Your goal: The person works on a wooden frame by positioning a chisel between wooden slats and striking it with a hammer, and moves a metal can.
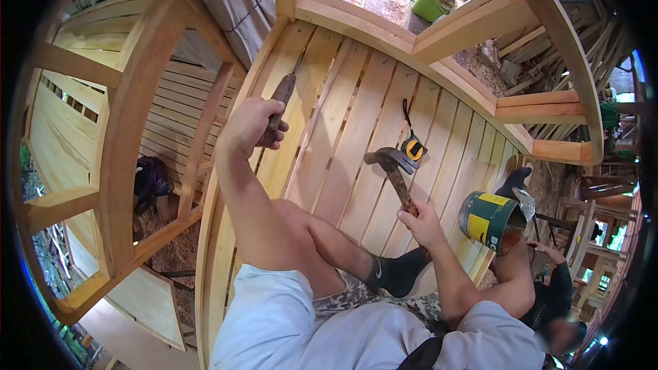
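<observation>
My left hand [257,127] is closed around the dark, worn handle of an awl-like tool [282,92]. Its thin metal shaft points away from me, over a slat near the left edge of the bench seat [346,130]; whether the tip touches the wood I cannot tell. My right hand [421,225] grips a claw hammer [397,181] by its wooden handle, the head raised above the slats. Just beyond the hammer head lies a black and yellow tape measure [414,148] with a wrist strap. To the right of my right hand is a green and yellow tin [492,219], tilted with its mouth towards me.
I sit on the slats, legs folded. Curved wooden frames rise at left [116,130] and upper right [579,48]. Another person crouches behind the left frame [152,181]; a person in dark clothing [555,301] is at lower right. Scrap timber [548,62] is piled beyond.
</observation>
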{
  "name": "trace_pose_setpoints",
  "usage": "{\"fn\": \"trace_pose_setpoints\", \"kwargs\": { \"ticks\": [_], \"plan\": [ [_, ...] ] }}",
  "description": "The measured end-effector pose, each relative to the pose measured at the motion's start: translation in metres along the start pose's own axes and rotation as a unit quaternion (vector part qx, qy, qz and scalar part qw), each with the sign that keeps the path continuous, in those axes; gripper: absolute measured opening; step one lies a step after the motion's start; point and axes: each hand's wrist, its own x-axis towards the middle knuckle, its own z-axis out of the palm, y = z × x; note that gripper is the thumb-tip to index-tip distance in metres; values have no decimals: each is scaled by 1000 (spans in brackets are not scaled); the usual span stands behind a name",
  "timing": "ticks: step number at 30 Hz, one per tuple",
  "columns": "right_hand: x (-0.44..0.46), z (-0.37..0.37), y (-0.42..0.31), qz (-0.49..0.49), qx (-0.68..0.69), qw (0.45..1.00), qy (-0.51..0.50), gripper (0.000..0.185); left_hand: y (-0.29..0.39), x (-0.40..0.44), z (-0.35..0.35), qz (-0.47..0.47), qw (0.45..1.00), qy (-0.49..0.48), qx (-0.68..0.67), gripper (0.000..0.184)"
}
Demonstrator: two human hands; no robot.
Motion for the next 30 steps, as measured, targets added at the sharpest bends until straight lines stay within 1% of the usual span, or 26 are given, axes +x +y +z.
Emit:
{"fn": "trace_pose_setpoints", "kwargs": {
  "ticks": [2,3,5,6,8,9,11,12,15,18,20,21,23,24,26,27,29,30],
  "plan": [
    [8,0,16,-82,21,994,63,24,-4,-6,-4,-8,1000,-4,11,25],
    [7,-3,13,-79,18,995,61,24,-8,-9,-5,-19,999,-8,24,25],
    [18,-10,-6,-79,-53,983,155,25,-15,-4,2,-20,1000,-1,17,23],
    [29,-12,-8,-79,-53,983,154,25,-16,-1,3,-18,1000,5,14,22],
    [45,-21,-1,-76,-101,970,210,24,-15,2,8,-15,999,5,29,21],
    [46,-25,3,-65,-103,968,218,24,-17,4,16,-11,999,4,43,20],
    [51,-29,4,-65,-84,968,227,25,-16,2,19,-2,999,12,40,22],
    [48,-33,5,-23,-120,967,225,29,-16,3,17,-7,999,7,44,22],
    [29,-37,17,4,-133,967,217,31,-18,4,18,-14,999,6,43,23],
    [-4,-39,26,5,-170,960,223,26,-16,-1,21,-13,999,16,50,24],
    [-23,-44,43,97,-196,956,195,29,-15,-2,22,-9,998,19,66,25],
    [-33,-46,48,93,-198,956,194,29,-17,-1,23,-8,998,22,63,25],
    [-49,-46,54,120,-154,964,181,28,-20,0,24,10,999,21,26,26],
    [-50,-45,53,119,-154,964,183,28,-17,-1,23,3,999,12,36,28],
    [-52,-42,52,82,-83,971,209,15,-15,-3,25,3,999,14,52,28],
    [-50,-40,44,82,-81,971,209,15,-14,-3,26,3,998,18,67,28],
    [-43,-38,14,58,23,978,198,12,-14,-1,28,0,997,13,81,28],
    [-39,-39,6,19,17,984,174,14,-15,-1,29,-2,996,9,92,29]
  ]
}}
